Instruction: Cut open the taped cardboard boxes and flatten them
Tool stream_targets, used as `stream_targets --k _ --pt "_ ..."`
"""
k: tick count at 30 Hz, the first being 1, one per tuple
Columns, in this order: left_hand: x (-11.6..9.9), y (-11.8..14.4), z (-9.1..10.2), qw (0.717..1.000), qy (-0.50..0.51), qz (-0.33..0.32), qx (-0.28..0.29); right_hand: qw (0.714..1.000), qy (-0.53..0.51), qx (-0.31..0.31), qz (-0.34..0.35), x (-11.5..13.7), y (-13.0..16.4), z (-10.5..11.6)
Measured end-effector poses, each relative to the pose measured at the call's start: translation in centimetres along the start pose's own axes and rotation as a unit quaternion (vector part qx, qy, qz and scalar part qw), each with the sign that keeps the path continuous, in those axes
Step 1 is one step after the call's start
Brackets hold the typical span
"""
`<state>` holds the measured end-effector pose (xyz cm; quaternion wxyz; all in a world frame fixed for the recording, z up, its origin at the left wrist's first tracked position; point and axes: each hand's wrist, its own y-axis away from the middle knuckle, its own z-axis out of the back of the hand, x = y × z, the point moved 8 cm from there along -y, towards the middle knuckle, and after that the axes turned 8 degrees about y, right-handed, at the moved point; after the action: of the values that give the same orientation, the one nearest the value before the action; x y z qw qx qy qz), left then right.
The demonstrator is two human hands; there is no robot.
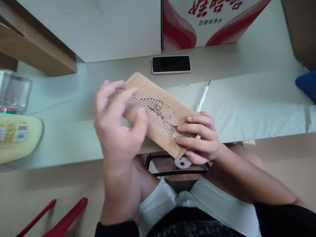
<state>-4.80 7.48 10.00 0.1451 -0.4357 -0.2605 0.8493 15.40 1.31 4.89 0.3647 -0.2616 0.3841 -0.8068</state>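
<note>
A flat brown cardboard box (158,113) is held tilted above the table's front edge. Along its middle seam the top paper is torn away, baring ridged corrugation. My right hand (201,136) grips the lower right end, fingers on top of the box. Over the upper left end is my left hand (118,121), slightly blurred, its fingers and thumb spread; whether they touch the cardboard I cannot tell. Just beyond my right hand lies a slim white pen-shaped tool (202,98) with a thin dark tip.
A phone (171,64) lies on the covered table (259,102), before a white box (118,29) and a red-and-white carton (209,26). At left are a brown carton (59,62), a clear container (16,89) and a yellow bottle (22,138). Something blue (307,85) sits far right.
</note>
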Motion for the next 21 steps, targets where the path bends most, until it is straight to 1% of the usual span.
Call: stream_targets --k 2,4,6,8,11,13,15,16,17,18,19,20,21 --pt "-1.6 0.5 -1.5 0.995 0.019 0.003 0.099 1.000 0.013 0.007 -0.005 -0.1 0.0 0.0" --pt "-2.4 1.2 -3.1 0.983 0.009 0.003 0.181 1.000 0.015 0.019 -0.010 -0.2 -0.1 0.0" --pt "-2.5 1.7 -4.1 0.973 -0.022 0.004 0.228 1.000 0.005 0.019 -0.007 -0.2 -0.4 0.1" --pt "-2.2 1.8 -4.6 0.970 -0.047 0.009 0.239 1.000 -0.011 0.010 -0.003 0.0 -0.7 0.3" --pt "-2.0 1.8 -4.7 0.970 -0.054 0.016 0.235 0.999 -0.033 0.007 -0.004 0.2 -0.9 0.6" --pt "-2.0 1.7 -4.8 0.969 -0.058 0.016 0.238 0.999 -0.035 -0.004 -0.007 -0.1 -0.8 1.3" --pt "-2.0 1.7 -4.8 0.968 -0.061 0.020 0.241 0.999 -0.014 -0.037 -0.026 -1.1 -0.5 2.5" --pt "-2.0 1.7 -4.8 0.968 -0.060 0.022 0.242 0.997 0.009 -0.052 -0.051 -2.0 -0.3 3.1" --pt "-2.1 1.6 -4.7 0.969 -0.058 0.024 0.240 0.994 0.039 -0.055 -0.092 -3.3 0.0 3.4" --pt "-2.2 1.6 -4.7 0.968 -0.059 0.026 0.243 0.985 0.071 -0.038 -0.150 -4.9 0.3 3.4" --pt "-2.2 1.6 -4.7 0.966 -0.064 0.028 0.251 0.970 0.101 0.004 -0.219 -6.7 0.8 3.0" --pt "-2.3 1.6 -4.8 0.962 -0.073 0.029 0.261 0.946 0.125 0.066 -0.292 -8.5 1.6 2.2" --pt "-2.3 1.6 -4.9 0.958 -0.083 0.031 0.273 0.913 0.141 0.140 -0.356 -10.1 2.6 1.1"
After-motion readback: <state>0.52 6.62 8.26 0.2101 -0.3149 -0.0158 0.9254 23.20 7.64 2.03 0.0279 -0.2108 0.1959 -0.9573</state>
